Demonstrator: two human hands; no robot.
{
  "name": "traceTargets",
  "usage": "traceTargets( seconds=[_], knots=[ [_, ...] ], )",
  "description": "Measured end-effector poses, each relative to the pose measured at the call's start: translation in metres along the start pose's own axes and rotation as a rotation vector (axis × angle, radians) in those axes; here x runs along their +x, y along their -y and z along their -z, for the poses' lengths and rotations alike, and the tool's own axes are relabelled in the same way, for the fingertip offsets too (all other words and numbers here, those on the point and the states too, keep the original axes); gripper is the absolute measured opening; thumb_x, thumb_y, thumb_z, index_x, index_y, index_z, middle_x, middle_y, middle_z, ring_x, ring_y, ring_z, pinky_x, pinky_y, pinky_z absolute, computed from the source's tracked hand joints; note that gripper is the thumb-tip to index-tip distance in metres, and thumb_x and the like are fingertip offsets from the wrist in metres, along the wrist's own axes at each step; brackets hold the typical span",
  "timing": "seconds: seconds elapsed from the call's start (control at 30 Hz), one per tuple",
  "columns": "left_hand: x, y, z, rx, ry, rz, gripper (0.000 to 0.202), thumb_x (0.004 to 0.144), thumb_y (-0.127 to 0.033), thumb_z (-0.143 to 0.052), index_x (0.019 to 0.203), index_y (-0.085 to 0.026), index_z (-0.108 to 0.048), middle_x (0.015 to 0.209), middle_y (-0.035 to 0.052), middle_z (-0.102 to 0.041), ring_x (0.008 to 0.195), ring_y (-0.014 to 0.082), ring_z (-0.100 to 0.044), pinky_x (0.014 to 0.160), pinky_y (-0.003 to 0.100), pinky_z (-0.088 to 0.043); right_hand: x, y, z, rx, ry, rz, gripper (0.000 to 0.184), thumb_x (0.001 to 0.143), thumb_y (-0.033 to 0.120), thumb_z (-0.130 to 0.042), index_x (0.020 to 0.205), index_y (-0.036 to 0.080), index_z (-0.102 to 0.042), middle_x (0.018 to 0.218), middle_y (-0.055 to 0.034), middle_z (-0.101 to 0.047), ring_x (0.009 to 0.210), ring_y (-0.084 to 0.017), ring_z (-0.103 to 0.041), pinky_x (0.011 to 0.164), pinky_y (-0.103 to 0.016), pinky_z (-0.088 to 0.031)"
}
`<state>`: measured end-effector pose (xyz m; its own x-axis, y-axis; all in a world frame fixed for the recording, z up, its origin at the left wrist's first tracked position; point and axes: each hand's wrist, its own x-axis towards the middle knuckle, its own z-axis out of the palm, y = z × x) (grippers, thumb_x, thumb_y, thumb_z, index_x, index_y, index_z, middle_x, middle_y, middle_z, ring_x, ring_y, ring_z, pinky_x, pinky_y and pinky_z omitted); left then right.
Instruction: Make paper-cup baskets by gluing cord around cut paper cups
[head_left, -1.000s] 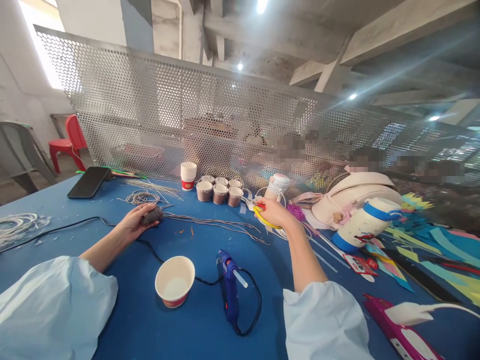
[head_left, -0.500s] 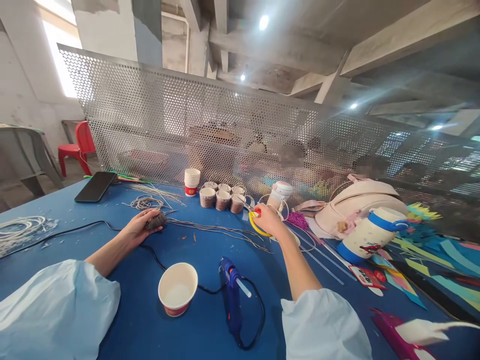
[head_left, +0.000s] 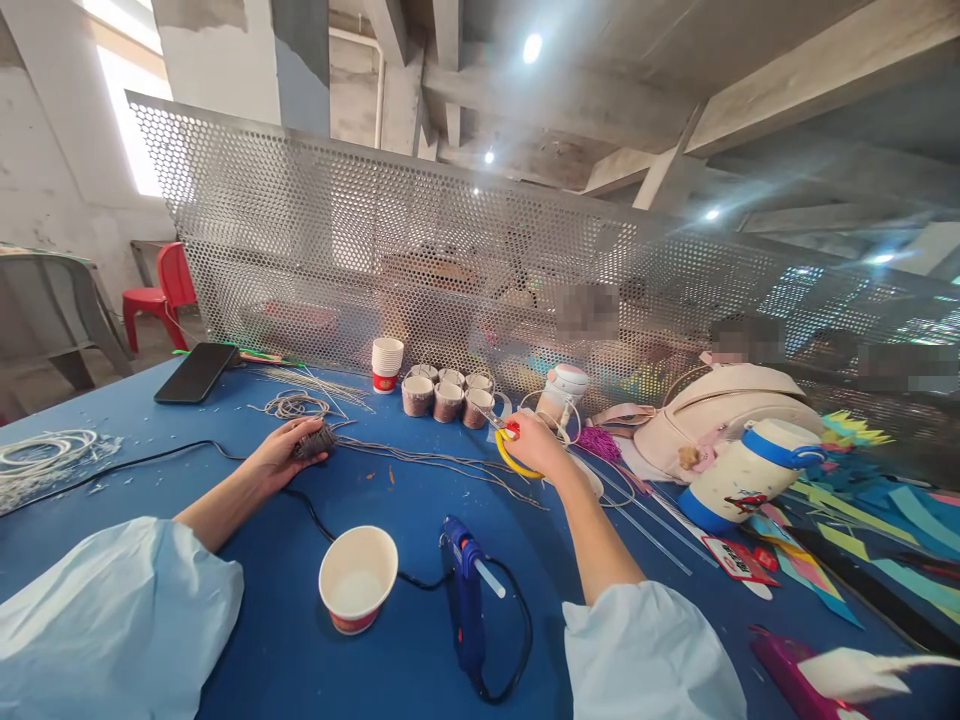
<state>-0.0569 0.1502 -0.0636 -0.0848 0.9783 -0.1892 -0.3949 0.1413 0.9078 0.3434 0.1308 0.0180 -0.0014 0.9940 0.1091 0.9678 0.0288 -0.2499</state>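
My left hand rests on the blue table, its fingers closed round a small dark cord-wrapped object. Grey cords trail from it to the right. My right hand is closed on yellow-handled scissors, whose blades point toward a group of cord-wrapped cups. A white paper cup and a blue glue gun with its black cable lie in front of me between my arms.
A stack of paper cups, a phone and loose cord coils lie left. A white bottle, pink bag and coloured paper strips crowd the right. A perforated metal screen closes the table's far edge.
My right hand with the scissors has drawn slightly left, toward the cups. My head has turned a little, shifting the whole view. My left hand keeps its hold.
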Motion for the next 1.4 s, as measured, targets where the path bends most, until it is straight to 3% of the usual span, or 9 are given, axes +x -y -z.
traceTargets(
  seconds=[0.2,0.3,0.43,0.57,0.63,0.73,1.03,1.2,1.4],
  knots=[
    [-0.008,-0.006,-0.008,0.01,-0.03,-0.026,0.029,0.073,-0.015,-0.074,0.096,-0.017,-0.057,0.073,0.0012,-0.068,0.058,0.0187,-0.07,0.042,0.026,-0.057,0.001,0.006,-0.002,0.172,-0.008,0.04,0.027,0.095,0.033,-0.058,0.116,0.017,-0.061,0.117,-0.0076,-0.063,0.098,-0.02,-0.064,0.084,-0.041,-0.054],
    [-0.011,-0.008,-0.011,0.008,-0.026,-0.033,0.03,0.073,-0.015,-0.073,0.098,-0.018,-0.056,0.072,0.0012,-0.068,0.056,0.0192,-0.07,0.042,0.026,-0.056,0.004,0.013,-0.005,0.344,-0.014,0.066,0.024,0.088,0.029,-0.066,0.108,0.016,-0.063,0.105,-0.0063,-0.067,0.092,-0.019,-0.065,0.082,-0.037,-0.054],
    [-0.014,-0.016,-0.016,0.011,0.011,-0.033,0.03,0.073,-0.018,-0.073,0.098,-0.017,-0.057,0.072,0.0033,-0.069,0.057,0.0227,-0.071,0.041,0.027,-0.055,0.004,0.024,-0.009,0.659,0.026,0.076,0.035,0.074,0.026,-0.077,0.105,0.019,-0.063,0.082,-0.002,-0.069,0.07,-0.015,-0.065,0.061,-0.026,-0.053],
    [-0.013,-0.029,-0.018,0.019,0.062,-0.055,0.028,0.073,-0.023,-0.073,0.097,-0.018,-0.058,0.074,0.0039,-0.07,0.056,0.0239,-0.071,0.039,0.025,-0.051,0.001,0.034,-0.013,0.969,0.086,0.062,0.051,0.067,0.042,-0.078,0.109,0.022,-0.056,0.064,0.0069,-0.056,0.042,-0.006,-0.044,0.037,-0.018,-0.036],
    [-0.012,-0.034,-0.02,0.025,0.092,-0.059,0.027,0.073,-0.025,-0.072,0.096,-0.017,-0.059,0.076,0.0048,-0.071,0.057,0.0242,-0.072,0.038,0.024,-0.05,0.0,0.039,-0.014,1.088,0.11,0.065,0.056,0.06,0.042,-0.082,0.104,0.023,-0.054,0.06,0.011,-0.048,0.038,-0.003,-0.035,0.034,-0.016,-0.03],
    [-0.012,-0.039,-0.024,0.031,0.134,-0.041,0.024,0.073,-0.024,-0.072,0.093,-0.016,-0.061,0.076,0.0051,-0.071,0.057,0.0227,-0.071,0.038,0.024,-0.05,0.002,0.051,-0.016,1.218,0.147,0.085,0.055,0.056,0.036,-0.084,0.1,0.022,-0.055,0.059,0.0124,-0.044,0.037,-0.002,-0.033,0.033,-0.016,-0.03],
    [-0.028,-0.045,-0.06,0.003,0.291,0.026,0.031,0.075,-0.021,-0.066,0.106,-0.016,-0.062,0.079,0.0069,-0.071,0.063,0.0255,-0.072,0.038,0.024,-0.048,0.017,0.119,-0.036,1.382,0.296,0.106,0.046,0.057,0.018,-0.075,0.099,0.021,-0.058,0.074,0.0016,-0.066,0.066,-0.015,-0.066,0.045,-0.018,-0.05],
    [-0.03,-0.036,-0.076,-0.034,0.322,0.053,0.025,0.079,-0.026,-0.065,0.102,-0.015,-0.064,0.077,0.0066,-0.071,0.062,0.0221,-0.071,0.041,0.024,-0.05,0.021,0.139,-0.055,1.415,0.377,0.118,0.051,0.052,0.02,-0.08,0.097,0.022,-0.057,0.07,0.0031,-0.065,0.069,-0.018,-0.068,0.047,-0.021,-0.051],
    [-0.024,-0.022,-0.078,-0.051,0.276,0.045,0.026,0.075,-0.023,-0.074,0.098,-0.017,-0.064,0.079,0.0038,-0.071,0.062,0.0178,-0.069,0.044,0.023,-0.051,0.021,0.142,-0.07,1.403,0.422,0.128,0.056,0.047,0.021,-0.085,0.094,0.02,-0.055,0.058,0.0083,-0.059,0.045,-0.01,-0.055,0.038,-0.019,-0.041]
  ],
)
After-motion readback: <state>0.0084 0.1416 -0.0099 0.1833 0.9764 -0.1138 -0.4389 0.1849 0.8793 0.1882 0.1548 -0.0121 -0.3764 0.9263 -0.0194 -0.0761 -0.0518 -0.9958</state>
